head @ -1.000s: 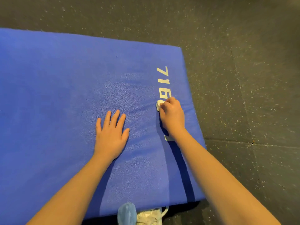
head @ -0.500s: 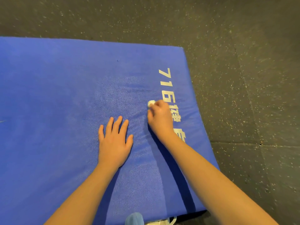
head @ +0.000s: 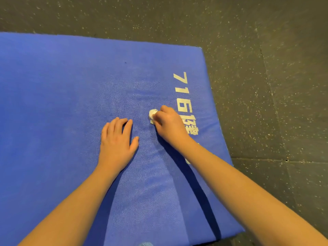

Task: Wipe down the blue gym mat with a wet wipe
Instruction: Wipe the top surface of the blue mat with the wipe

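Where mat (head: 62, 103) reads "716" (head: 181, 91), wipe (head: 152, 113) alongside in right hand's (head: 171, 126) grip.

There is one thick blue foam gym mat (head: 53, 103), one dark speckled rubber floor (head: 275, 86) and one small bunched white wet wipe (head: 152, 113). I count two bare grips, the left grip (head: 116, 141) and the right grip (head: 171, 126), and three white printed digits (head: 182, 91).

Most of the wet wipe (head: 153, 113) is hidden under the right hand (head: 170, 125). Left frame edge cuts the blue gym mat (head: 62, 86). The white lettering (head: 182, 91) is partly covered. At bottom edge, a bluish object (head: 145, 244): unidentifiable.
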Available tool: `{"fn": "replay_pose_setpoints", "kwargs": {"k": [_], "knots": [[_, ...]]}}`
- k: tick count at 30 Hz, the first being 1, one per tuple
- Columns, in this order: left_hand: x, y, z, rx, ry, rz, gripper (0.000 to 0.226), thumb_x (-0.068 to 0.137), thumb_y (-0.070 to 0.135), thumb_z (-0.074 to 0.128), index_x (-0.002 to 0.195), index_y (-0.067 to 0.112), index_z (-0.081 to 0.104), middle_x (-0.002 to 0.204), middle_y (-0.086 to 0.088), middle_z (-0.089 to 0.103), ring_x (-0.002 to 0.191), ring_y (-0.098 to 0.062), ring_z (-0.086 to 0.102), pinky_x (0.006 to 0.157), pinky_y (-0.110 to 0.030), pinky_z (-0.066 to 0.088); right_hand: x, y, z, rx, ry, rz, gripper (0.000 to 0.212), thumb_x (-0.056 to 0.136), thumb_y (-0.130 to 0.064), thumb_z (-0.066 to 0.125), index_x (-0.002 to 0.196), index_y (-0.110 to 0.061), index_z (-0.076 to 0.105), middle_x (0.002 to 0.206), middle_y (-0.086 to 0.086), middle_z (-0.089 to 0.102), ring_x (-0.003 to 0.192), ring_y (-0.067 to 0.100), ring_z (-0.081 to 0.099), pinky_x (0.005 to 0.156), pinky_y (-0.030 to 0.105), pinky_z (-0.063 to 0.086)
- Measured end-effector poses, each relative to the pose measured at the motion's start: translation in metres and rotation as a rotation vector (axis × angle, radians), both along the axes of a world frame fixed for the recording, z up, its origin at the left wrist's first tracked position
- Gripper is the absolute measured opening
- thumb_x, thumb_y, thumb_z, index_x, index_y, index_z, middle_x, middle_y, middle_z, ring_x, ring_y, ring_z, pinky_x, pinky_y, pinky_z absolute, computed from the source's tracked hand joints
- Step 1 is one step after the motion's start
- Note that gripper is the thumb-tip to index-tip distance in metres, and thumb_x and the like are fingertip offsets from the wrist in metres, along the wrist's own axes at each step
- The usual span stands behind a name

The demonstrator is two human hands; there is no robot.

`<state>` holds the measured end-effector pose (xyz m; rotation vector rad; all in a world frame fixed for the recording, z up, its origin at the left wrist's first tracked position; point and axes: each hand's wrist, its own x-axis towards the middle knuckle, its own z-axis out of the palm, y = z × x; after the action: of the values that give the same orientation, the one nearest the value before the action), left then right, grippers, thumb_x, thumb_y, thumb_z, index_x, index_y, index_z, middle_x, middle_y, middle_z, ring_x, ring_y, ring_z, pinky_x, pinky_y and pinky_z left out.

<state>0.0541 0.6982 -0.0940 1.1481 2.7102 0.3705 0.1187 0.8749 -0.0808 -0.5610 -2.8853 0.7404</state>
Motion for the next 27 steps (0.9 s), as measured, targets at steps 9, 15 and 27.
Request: {"fn": "replay_pose_setpoints", "kwargs": {"k": [9,15,27], "knots": [[-0.003,0.0,-0.001,0.011,-0.021,-0.005,0.057,0.086,0.043,0.039,0.123,0.003,0.057,0.122,-0.013,0.053,0.121,-0.036,0.045,0.103,-0.051,0.031,-0.031,0.017,-0.009,0.013,0.086,-0.351,0.012,0.081,-0.004,0.063,0.071,0.003,0.064,0.077,0.021,0.057,0.074,0.039,0.053,0.058,0.039,0.04],[-0.046,0.024,-0.007,0.035,-0.021,-0.005,0.066,0.086,0.047,0.034,0.134,0.004,0.049,0.144,-0.015,0.042,0.136,-0.037,0.033,0.11,-0.056,0.024,-0.033,0.049,-0.001,0.116,-0.075,-0.063,0.02,0.091,-0.017,0.056,0.088,-0.001,0.068,0.089,0.014,0.057,0.088,0.033,0.05,0.065,0.04,0.043],[-0.062,0.045,-0.019,0.013,0.076,0.05,0.061,0.087,0.043,0.036,0.13,0.003,0.053,0.14,-0.017,0.048,0.131,-0.039,0.039,0.108,-0.057,0.024,-0.086,0.085,-0.008,0.154,-0.048,-0.015,0.023,0.088,-0.014,0.059,0.073,0.002,0.062,0.081,0.018,0.055,0.077,0.035,0.051,0.057,0.037,0.036]]}}
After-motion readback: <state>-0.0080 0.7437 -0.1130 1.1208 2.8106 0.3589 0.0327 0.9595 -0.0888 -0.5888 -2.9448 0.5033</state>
